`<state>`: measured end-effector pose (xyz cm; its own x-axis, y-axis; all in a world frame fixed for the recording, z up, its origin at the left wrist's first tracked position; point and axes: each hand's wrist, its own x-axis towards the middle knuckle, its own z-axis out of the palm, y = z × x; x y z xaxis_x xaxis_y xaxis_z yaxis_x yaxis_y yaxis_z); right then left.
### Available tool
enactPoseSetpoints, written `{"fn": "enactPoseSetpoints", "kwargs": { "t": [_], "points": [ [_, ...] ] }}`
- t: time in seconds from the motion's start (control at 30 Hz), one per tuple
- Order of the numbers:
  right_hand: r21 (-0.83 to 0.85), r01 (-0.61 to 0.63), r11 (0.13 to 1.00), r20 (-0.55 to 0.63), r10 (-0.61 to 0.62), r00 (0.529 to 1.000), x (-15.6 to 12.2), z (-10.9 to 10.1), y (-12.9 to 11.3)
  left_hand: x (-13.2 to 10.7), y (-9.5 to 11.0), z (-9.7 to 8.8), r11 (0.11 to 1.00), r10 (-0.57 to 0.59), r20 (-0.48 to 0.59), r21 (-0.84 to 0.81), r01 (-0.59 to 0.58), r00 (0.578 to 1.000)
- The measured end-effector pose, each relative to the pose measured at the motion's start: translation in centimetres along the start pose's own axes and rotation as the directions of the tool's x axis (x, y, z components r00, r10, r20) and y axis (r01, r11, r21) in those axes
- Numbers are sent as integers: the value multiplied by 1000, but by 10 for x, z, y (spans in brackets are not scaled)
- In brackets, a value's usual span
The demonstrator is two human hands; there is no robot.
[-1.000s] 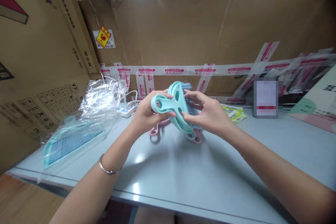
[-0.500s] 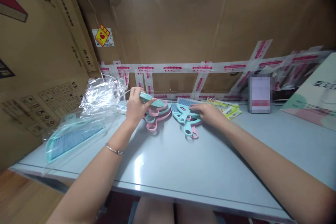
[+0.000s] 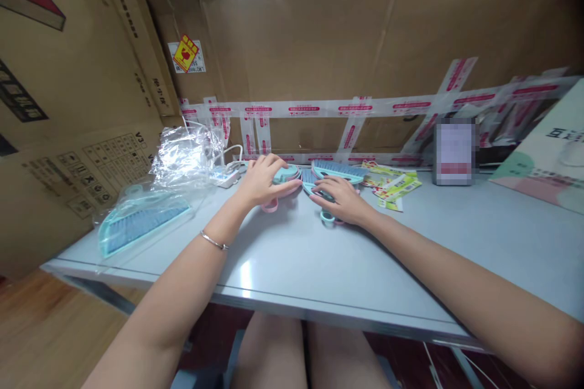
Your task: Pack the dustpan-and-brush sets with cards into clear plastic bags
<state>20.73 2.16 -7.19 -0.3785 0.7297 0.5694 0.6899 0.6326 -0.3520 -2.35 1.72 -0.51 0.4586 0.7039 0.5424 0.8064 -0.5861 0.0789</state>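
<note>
My left hand rests over a small stack of mint and pink dustpans, its thumb and fingers spread across them. A pink handle loop pokes out under it. To the right, my right hand lies with fingers apart on a pile of mint hand brushes with blue-grey bristles. Below it show a mint handle ring and a bit of pink. Both hands hide much of what lies beneath. At the left, a mint dustpan and brush set lies in a clear bag.
Crumpled clear plastic and a white power strip lie at the back left. Yellow-green cards are right of the brushes. A phone-like device stands against a large taped carton. A pale printed box is far right.
My left hand has gone from gripping a dustpan's edge to lying spread over the stack. My right hand has shifted left and down onto the brushes. The view has tilted slightly.
</note>
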Motion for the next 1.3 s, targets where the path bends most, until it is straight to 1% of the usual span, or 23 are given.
{"fn": "enactPoseSetpoints", "kwargs": {
  "t": [0.03, 0.1, 0.17, 0.23, 0.3, 0.4, 0.47, 0.5, 0.6, 0.7, 0.77, 0.83, 0.87, 0.93, 1.03, 1.1, 1.13, 1.17, 1.2, 1.3],
  "points": [
    [27, 16, 1000, 6, -16, 1000, -1, 0, 0, 0, 0, 3, 1000, 11, 23, -6, -11, 1000],
    [82, 44, 996, -1, -44, 999, -2, -4, 1, -1, 0, 8, 1000, -15, 39, -2, 15, 999],
    [130, 53, 990, -27, -50, 998, -3, -9, 2, -2, 0, 10, 998, -61, 4, -3, 61, 998],
    [163, 35, 986, -65, -24, 998, -5, -13, 0, -2, 0, 9, 995, -100, -44, -25, 99, 994],
    [186, 11, 982, -109, 10, 994, -7, -14, -4, -2, 2, 7, 990, -129, -51, -71, 126, 990],
    [219, 2, 976, -163, 35, 986, -8, -12, -12, -2, 4, 7, 972, -165, 20, -168, 166, 986],
    [247, 14, 969, -172, 29, 985, -8, -10, -15, -2, 4, 8, 960, -174, 45, -213, 180, 984],
    [263, 23, 965, -163, 20, 986, -7, -10, -16, -1, 3, 9, 955, -180, 27, -236, 182, 983],
    [312, 39, 949, -94, -10, 996, -6, -10, -17, 1, 0, 12, 934, -207, -92, -316, 169, 974],
    [347, 19, 938, -73, 6, 997, -6, -10, -18, 3, -6, 16, 921, -205, -204, -370, 119, 957],
    [358, 3, 934, -115, 41, 992, -7, -10, -18, 4, -9, 18, 923, -158, -307, -385, 29, 938],
    [361, -13, 932, -187, 86, 979, -7, -11, -17, 4, -12, 16, 928, -92, -424, -365, -77, 901],
    [358, -22, 933, -231, 111, 967, -7, -11, -15, 3, -13, 14, 936, -78, -462, -340, -95, 883],
    [346, -40, 937, -322, 159, 933, -6, -12, -11, 2, -15, 9, 953, -104, -485, -298, -52, 868],
    [316, -64, 947, -453, 210, 866, -5, -12, 1, -2, -17, 2, 956, -205, -453, -281, 79, 868],
    [291, -91, 952, -521, 237, 820, -5, -11, 9, -4, -17, 0, 952, -245, -435, -278, 129, 867],
    [278, -107, 955, -539, 247, 805, -5, -11, 12, -5, -17, -1, 949, -264, -425, -274, 155, 866],
    [266, -124, 956, -544, 255, 800, -5, -10, 15, -6, -17, 0, 946, -285, -413, -269, 183, 865],
    [255, -140, 957, -535, 261, 803, -6, -10, 16, -6, -17, 0, 941, -307, -401, -264, 212, 863],
    [231, -191, 954, -471, 282, 836, -9, -8, 17, -5, -14, 4, 918, -383, -369, -253, 305, 847]
  ]
}}
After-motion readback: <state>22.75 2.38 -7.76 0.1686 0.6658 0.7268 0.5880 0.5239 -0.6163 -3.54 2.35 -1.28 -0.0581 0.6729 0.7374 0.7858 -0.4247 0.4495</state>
